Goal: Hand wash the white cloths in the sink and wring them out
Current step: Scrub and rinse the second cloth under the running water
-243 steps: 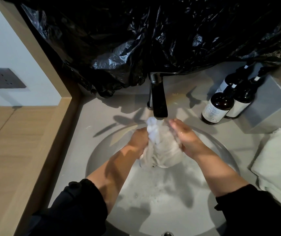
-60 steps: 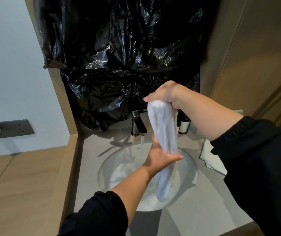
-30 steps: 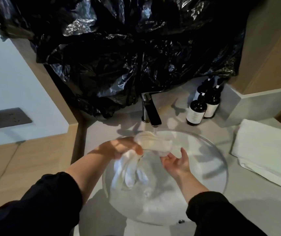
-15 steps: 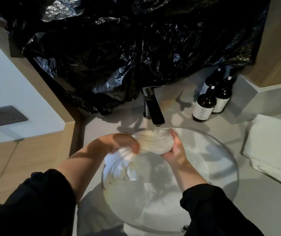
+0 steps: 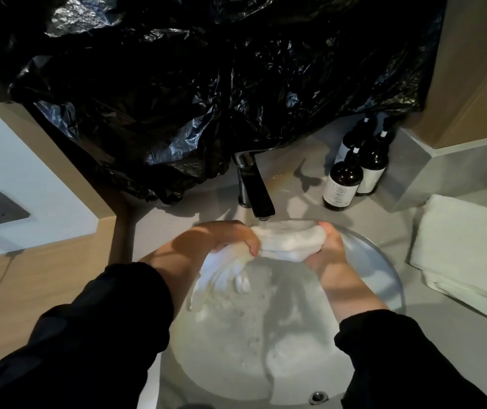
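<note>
A wet white cloth (image 5: pixel 289 242) is stretched sideways between my hands, just under the spout of the dark faucet (image 5: pixel 255 191). My left hand (image 5: pixel 221 239) grips its left end, and the loose tail hangs from that fist down into the round white sink (image 5: pixel 389 278). My right hand (image 5: pixel 329 250) cups and grips the right end, palm up. Soapy water with bubbles lies in the basin below.
Dark pump bottles (image 5: pixel 343 184) stand on the grey counter behind the sink on the right. Folded white towels (image 5: pixel 466 255) lie at the right edge. Black plastic sheeting (image 5: pixel 207 84) hangs over the wall behind the faucet. A wooden ledge (image 5: pixel 30 290) runs along the left.
The cloth came down from being held up lengthwise into the basin. My right hand has closed on its right end, and both hands now hold it bunched under the faucet.
</note>
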Demonstrator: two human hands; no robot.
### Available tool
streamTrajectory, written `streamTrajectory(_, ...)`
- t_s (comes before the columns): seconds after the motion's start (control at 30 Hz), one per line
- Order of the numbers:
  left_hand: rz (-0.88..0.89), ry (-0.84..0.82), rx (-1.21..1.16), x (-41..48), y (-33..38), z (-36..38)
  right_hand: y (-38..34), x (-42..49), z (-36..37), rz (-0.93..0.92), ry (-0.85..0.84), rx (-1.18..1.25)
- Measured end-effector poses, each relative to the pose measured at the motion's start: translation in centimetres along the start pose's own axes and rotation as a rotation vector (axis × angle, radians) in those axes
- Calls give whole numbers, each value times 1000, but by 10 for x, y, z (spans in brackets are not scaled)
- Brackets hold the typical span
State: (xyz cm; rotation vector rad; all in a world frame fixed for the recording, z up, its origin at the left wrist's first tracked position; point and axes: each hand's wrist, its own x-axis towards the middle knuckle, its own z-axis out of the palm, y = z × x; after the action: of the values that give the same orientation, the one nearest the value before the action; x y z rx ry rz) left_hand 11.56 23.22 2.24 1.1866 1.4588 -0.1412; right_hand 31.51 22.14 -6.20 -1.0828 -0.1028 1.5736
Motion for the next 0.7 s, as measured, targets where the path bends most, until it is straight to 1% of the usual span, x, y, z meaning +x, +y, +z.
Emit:
streamTrajectory(0.13, 9, -88, -128, 4, 6, 2, -6, -4, -23, -41, -98, 63)
streamTrajectory(0.23, -40, -107, -237, 15, -7, -1, 0, -10, -33, -84, -222, 87)
streamTrajectory(0.27, -52, -97, -283, 18, -15, -2, 8, -15, -33, -71, -248, 101)
streamTrajectory(0.33, -1, -49, -339, 21, -30, -5, 24, -23, -28, 12, -262, 210)
streamTrajectory(0.37, 16, -56, -349, 16, -36, -6, 34, -26, -25, 49, -278, 242)
streamTrajectory(0.43, 7, -166, -361, 5, -46, -5, 52, -31, -13, 81, -224, 207)
streamTrajectory(0.47, 19, -196, -375, 2, -51, -5, 61, -31, -7, 102, -190, 171)
streamTrajectory(0.53, 41, -155, -365, -1, -61, -8, 76, -32, 2, 188, -111, 170)
streamTrajectory(0.57, 43, -132, -334, -4, -65, -9, 82, -36, 8, 197, -136, 171)
streamTrajectory(0.67, -44, -281, -382, -9, -74, -14, 98, -36, 18, 182, -263, 98)
streamTrajectory(0.7, -50, -294, -405, -10, -74, -15, 101, -36, 21, 206, -307, 88)
